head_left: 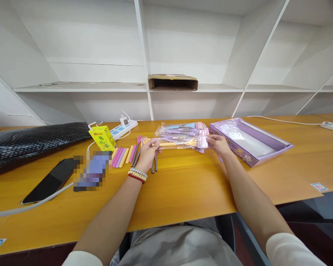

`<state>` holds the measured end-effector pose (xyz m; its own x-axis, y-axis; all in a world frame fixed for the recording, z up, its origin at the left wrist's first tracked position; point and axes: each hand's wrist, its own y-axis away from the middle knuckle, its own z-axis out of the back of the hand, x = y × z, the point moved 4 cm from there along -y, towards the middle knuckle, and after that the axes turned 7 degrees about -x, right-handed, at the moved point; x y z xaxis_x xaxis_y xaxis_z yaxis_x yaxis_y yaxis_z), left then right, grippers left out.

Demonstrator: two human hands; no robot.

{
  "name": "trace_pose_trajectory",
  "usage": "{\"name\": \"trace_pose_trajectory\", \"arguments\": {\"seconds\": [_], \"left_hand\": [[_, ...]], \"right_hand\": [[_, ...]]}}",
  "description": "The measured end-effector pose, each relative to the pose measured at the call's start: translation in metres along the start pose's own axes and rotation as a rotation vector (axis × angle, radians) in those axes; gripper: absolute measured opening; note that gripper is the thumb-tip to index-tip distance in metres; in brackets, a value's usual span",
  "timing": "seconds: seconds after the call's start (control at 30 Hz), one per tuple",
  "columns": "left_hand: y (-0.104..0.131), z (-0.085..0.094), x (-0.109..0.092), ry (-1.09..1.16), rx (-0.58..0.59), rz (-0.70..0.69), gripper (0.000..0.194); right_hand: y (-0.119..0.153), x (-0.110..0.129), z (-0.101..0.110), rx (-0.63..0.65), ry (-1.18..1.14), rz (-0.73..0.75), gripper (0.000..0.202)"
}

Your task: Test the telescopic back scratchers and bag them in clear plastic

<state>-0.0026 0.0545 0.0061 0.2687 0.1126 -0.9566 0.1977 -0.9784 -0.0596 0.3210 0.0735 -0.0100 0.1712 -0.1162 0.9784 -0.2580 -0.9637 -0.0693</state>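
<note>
A clear plastic packet (177, 144) with a yellow hand-shaped piece inside is stretched between my two hands. My left hand (149, 152) pinches its left end, and my right hand (218, 144) grips its right end. Right behind it lies a pile of similar packets (180, 129) with purple and blue pieces. Beside my left hand, pink and yellow hand-shaped heads (139, 139) on metal rods lie partly hidden. Further left is a row of pink, purple and yellow sticks (124, 157). Two metal rod ends (156, 164) show just right of my left wrist.
An open purple box (255, 144) lies at the right. A yellow drink carton (103, 138), a power strip (124, 129), two phone-like devices, one blurred, and a black textured bag (39, 144) are at the left. A white cable crosses the left side.
</note>
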Motion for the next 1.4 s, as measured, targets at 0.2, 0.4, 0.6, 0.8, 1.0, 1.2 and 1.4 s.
{"name": "trace_pose_trajectory", "arguments": {"seconds": [0.2,0.4,0.6,0.8,1.0,1.2,1.4], "left_hand": [[0.001,0.000,0.000,0.010,-0.005,0.020,0.026],[0.000,0.001,-0.001,0.033,-0.025,0.009,0.025],[-0.002,0.002,-0.001,0.041,-0.023,-0.005,0.023],[-0.002,0.002,-0.001,0.039,-0.026,-0.003,0.023],[-0.001,0.001,-0.002,0.043,-0.026,-0.006,0.021],[0.000,0.001,-0.003,0.027,-0.034,-0.014,0.020],[-0.001,0.001,-0.001,0.038,-0.030,0.002,0.022]], "right_hand": [[0.003,0.004,-0.002,-0.092,-0.010,-0.008,0.034],[0.010,0.010,-0.008,0.039,-0.104,-0.042,0.027],[0.010,0.007,-0.006,0.096,-0.008,-0.040,0.031],[0.002,0.000,0.000,-0.012,-0.019,-0.017,0.035],[0.008,0.007,-0.004,0.002,-0.012,-0.009,0.034],[0.015,0.016,-0.012,0.143,-0.128,-0.101,0.032],[0.015,0.010,-0.016,0.116,0.014,-0.038,0.035]]}}
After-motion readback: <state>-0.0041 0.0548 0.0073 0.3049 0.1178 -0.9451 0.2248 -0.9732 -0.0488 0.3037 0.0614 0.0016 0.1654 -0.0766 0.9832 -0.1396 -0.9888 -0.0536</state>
